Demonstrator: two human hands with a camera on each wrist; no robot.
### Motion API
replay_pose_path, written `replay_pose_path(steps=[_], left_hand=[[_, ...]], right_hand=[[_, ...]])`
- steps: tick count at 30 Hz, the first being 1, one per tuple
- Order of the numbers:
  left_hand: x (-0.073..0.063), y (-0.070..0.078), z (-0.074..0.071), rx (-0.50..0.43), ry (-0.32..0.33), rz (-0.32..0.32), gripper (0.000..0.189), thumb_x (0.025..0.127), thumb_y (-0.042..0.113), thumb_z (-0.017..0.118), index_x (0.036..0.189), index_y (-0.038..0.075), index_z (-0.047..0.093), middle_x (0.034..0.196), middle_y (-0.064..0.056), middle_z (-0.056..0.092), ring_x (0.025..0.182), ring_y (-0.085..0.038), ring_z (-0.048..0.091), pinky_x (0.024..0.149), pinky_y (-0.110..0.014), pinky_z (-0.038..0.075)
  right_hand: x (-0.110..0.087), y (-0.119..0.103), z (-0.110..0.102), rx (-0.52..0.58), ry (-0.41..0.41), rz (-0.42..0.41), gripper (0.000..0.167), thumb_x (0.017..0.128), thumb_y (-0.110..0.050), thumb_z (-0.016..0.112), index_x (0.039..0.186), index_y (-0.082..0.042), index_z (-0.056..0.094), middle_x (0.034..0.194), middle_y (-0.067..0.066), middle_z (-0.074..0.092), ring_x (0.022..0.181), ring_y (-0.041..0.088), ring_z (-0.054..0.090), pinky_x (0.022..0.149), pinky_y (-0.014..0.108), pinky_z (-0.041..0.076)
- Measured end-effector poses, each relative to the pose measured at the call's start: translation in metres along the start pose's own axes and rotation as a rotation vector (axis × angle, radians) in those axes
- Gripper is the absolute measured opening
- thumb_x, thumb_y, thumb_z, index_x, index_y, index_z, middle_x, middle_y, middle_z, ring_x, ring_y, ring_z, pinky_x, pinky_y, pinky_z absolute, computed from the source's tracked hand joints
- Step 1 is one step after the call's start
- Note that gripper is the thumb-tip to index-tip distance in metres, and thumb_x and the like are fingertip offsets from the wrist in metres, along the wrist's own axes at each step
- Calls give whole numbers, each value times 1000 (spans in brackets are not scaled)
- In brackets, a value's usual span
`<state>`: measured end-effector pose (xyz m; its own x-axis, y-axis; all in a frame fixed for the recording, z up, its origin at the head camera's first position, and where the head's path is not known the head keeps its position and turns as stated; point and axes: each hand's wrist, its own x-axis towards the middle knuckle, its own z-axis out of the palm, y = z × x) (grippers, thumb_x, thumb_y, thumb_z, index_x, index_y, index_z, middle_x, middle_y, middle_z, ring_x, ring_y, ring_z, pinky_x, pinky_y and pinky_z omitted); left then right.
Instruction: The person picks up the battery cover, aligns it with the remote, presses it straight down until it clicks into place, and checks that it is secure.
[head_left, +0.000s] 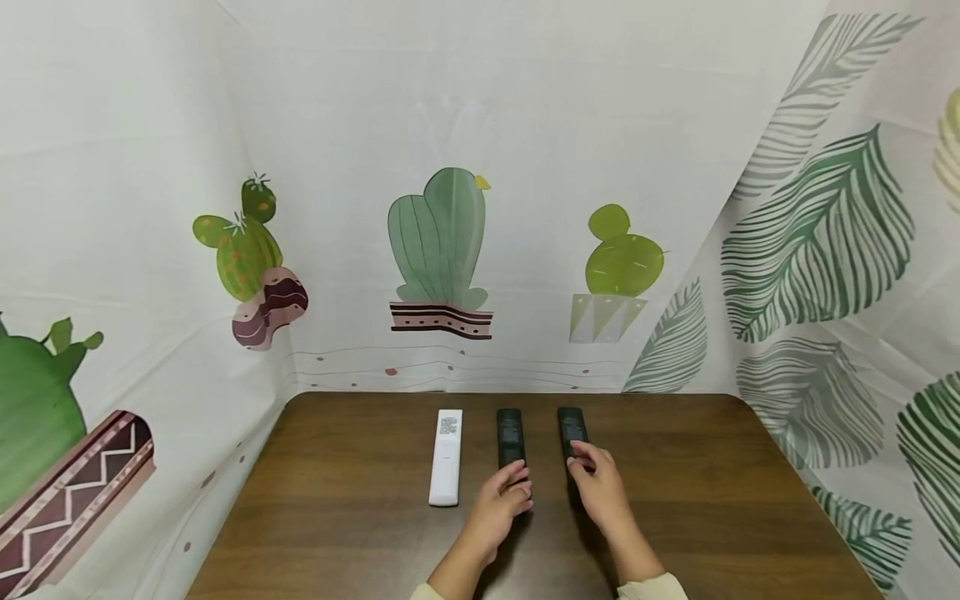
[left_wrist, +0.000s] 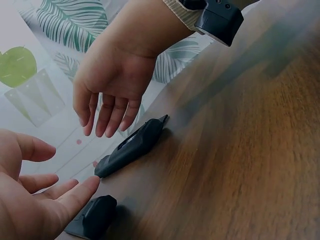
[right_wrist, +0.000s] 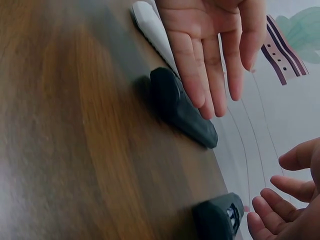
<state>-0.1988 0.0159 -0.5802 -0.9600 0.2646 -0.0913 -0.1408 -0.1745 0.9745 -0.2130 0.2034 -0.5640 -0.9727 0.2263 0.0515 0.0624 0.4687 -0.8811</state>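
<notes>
Three remote-like handsets lie side by side on a brown wooden table (head_left: 360,533): a white one (head_left: 446,458) on the left, a black one (head_left: 511,435) in the middle and another black one (head_left: 572,425) on the right. My left hand (head_left: 498,504) hovers over the near end of the middle handset, fingers loosely bent. Over the right handset is my right hand (head_left: 600,487), its fingers relaxed and apart. In the left wrist view, a gap shows between the right hand (left_wrist: 117,70) and the handset (left_wrist: 132,145) below it. Neither hand holds anything.
A white cloth backdrop (head_left: 525,100) with printed cacti and leaves rises behind the table and along its sides. The white handset (right_wrist: 155,32) lies beyond the left hand in the right wrist view. A dark device (left_wrist: 220,22) is strapped on the right wrist.
</notes>
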Motion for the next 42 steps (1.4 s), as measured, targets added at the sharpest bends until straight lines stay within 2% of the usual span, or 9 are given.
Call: replay_pose_path(steps=[4,12,22,29,42], left_hand=[[0,-1,2,9,-20,-4,59,93,1,53,149,-9,39,147,-32,47,132,-42,53,100,-43,55],[1,-1,8,25,-48,-16,60,92,2,54,149,-10,38,146,-32,48,132,-43,52,101,-40,55],[3,-8,17,7,-91,-43,60,94,4,54,149,-12,37,146,-33,47,132,-43,52,104,-43,54],[4,-14,24,0,-111,-55,62,92,4,56,148,-13,36,147,-34,46,131,-42,53,104,-41,53],[5,-26,35,8,-99,-63,65,88,5,59,147,-12,39,148,-33,46,134,-42,52,104,-42,53]], right_hand=[[1,3,-5,0,-3,27,38,99,-11,59,135,-2,60,130,18,56,118,30,60,92,26,49],[2,12,-14,-26,19,30,38,100,-8,56,136,1,58,133,22,55,120,34,60,101,40,46],[4,26,-23,-57,25,50,38,98,-6,56,136,3,58,133,25,54,117,33,60,96,34,48],[6,34,-28,-64,48,59,37,95,-2,59,131,7,60,126,26,56,100,20,57,82,17,46],[10,45,-34,-181,38,41,39,92,-5,61,128,10,60,118,28,59,105,36,59,88,40,49]])
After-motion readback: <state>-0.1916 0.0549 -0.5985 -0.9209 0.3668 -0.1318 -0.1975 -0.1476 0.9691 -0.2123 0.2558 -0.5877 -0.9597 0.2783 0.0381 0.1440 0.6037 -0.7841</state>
